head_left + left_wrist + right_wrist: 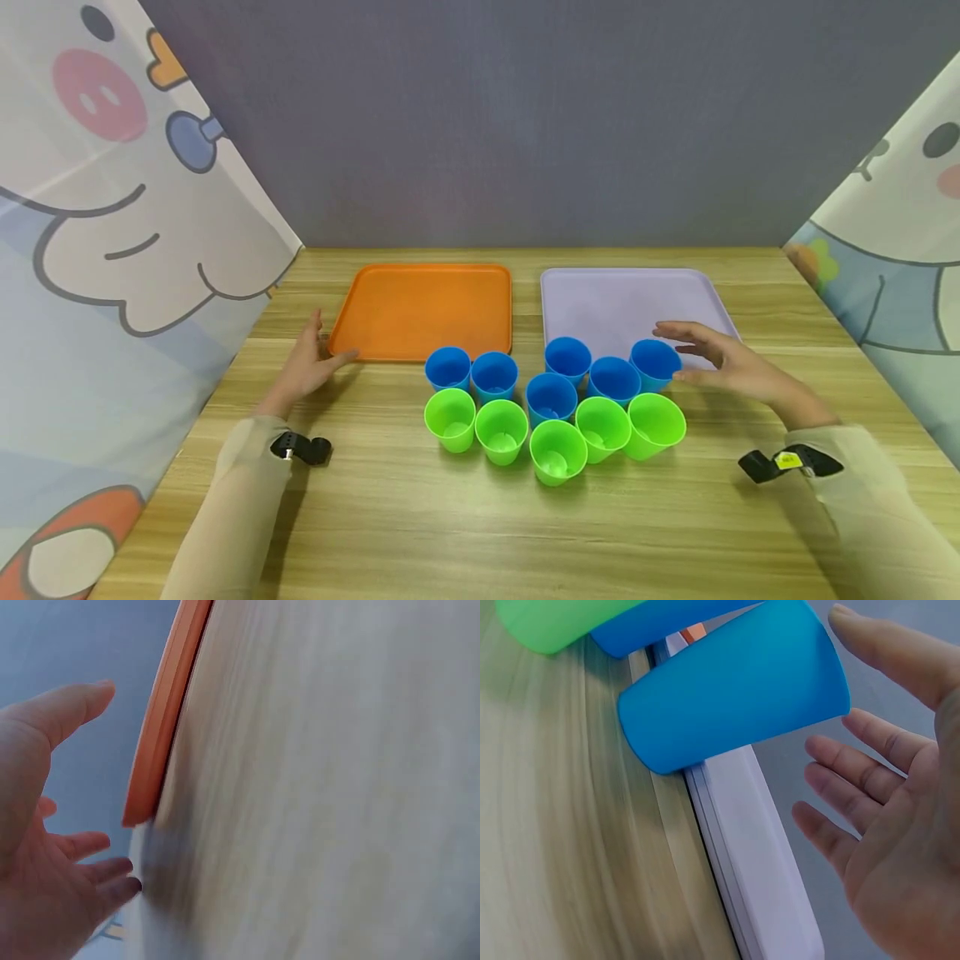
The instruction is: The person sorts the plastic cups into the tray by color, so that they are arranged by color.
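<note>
Between my hands: blue and green cups, two trays beyond them.

My right hand hovers spread, holding nothing, just beside the rightmost blue cup at the lilac tray's near edge. My left hand, fingers relaxed and open, sits at the orange tray's near corner, well apart from the green cups.

Both arms wear long, pale beige sleeves reaching to the wrists. The hands, left hand and right hand, are bare. A small black strap-mounted device sits at each wrist, lower left and lower right of the head view; the right one carries a small yellow tag
</note>
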`<state>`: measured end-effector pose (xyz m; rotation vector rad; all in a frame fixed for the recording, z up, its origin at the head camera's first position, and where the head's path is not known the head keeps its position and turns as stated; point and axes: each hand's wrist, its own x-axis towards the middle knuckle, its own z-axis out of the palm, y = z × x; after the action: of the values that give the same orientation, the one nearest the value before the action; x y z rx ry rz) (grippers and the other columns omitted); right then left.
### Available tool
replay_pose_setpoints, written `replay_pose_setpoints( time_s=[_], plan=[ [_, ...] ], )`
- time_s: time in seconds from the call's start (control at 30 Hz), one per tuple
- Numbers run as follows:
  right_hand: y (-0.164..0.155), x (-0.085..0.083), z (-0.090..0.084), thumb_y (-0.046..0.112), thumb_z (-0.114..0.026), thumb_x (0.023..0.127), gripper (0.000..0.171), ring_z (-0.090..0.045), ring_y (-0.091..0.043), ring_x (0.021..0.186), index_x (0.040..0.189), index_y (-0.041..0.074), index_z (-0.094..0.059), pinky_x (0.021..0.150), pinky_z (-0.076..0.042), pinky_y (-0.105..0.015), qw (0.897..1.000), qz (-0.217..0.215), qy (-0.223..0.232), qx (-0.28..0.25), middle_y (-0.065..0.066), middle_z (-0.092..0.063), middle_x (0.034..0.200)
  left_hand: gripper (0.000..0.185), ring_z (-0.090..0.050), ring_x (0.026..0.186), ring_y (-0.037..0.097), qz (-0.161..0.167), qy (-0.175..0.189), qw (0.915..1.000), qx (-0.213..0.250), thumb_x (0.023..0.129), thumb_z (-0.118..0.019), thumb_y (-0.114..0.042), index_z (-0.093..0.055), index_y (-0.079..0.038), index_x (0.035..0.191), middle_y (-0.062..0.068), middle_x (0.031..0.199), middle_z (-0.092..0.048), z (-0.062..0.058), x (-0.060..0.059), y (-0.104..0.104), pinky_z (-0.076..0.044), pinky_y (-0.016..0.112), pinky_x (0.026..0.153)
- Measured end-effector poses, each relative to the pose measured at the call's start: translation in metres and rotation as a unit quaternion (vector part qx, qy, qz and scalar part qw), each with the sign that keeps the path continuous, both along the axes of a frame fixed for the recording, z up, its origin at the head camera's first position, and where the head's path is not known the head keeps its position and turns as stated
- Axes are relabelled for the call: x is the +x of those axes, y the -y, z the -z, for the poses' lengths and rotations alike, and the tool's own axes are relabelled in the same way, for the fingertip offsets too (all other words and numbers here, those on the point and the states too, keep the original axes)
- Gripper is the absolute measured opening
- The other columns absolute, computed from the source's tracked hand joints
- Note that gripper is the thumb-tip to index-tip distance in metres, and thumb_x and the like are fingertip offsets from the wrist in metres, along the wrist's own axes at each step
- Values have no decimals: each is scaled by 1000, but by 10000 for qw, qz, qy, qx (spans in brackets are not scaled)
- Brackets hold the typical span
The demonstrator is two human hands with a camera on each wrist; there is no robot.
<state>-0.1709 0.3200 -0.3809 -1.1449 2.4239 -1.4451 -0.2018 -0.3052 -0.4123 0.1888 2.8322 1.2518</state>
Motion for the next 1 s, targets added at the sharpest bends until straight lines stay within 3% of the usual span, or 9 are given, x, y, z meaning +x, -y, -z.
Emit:
replay_pose_setpoints(
  time_s=[0.23,0.5,0.73,1.0],
  plan=[
    [0,-4,4,-22,-59,84,66,-46,-3,131,145,-11,-36,103,-37,-13,9986,-301,327,-273,9,-48,145,112,-23,141,53,-173,252,9977,598,91,-75,-21,14,-3,157,38,157,-9,6,-8,10,-24,63,113],
    [4,-4,4,-23,-62,82,65,-48,-4,129,142,-13,-39,102,-37,-14,9968,-320,583,-453,-2,-52,144,112,-24,143,48,-86,225,9900,1390,89,-74,-6,15,-3,156,32,157,-21,16,-17,15,-22,59,115],
    [4,-4,4,-23,-63,81,69,-48,-4,128,144,-3,-44,101,-38,-14,9970,-273,604,-404,0,-52,143,109,-23,144,46,-157,301,9838,1760,90,-73,-2,13,-5,158,29,159,-19,23,-19,18,-21,58,116],
    [5,-4,4,-21,-65,81,64,-51,-4,125,140,-14,-41,100,-39,-14,9973,-220,573,-394,3,-53,142,106,-22,145,45,-61,198,9799,1986,89,-71,3,9,-4,158,28,159,-19,26,-17,21,-18,55,118]
  ],
)
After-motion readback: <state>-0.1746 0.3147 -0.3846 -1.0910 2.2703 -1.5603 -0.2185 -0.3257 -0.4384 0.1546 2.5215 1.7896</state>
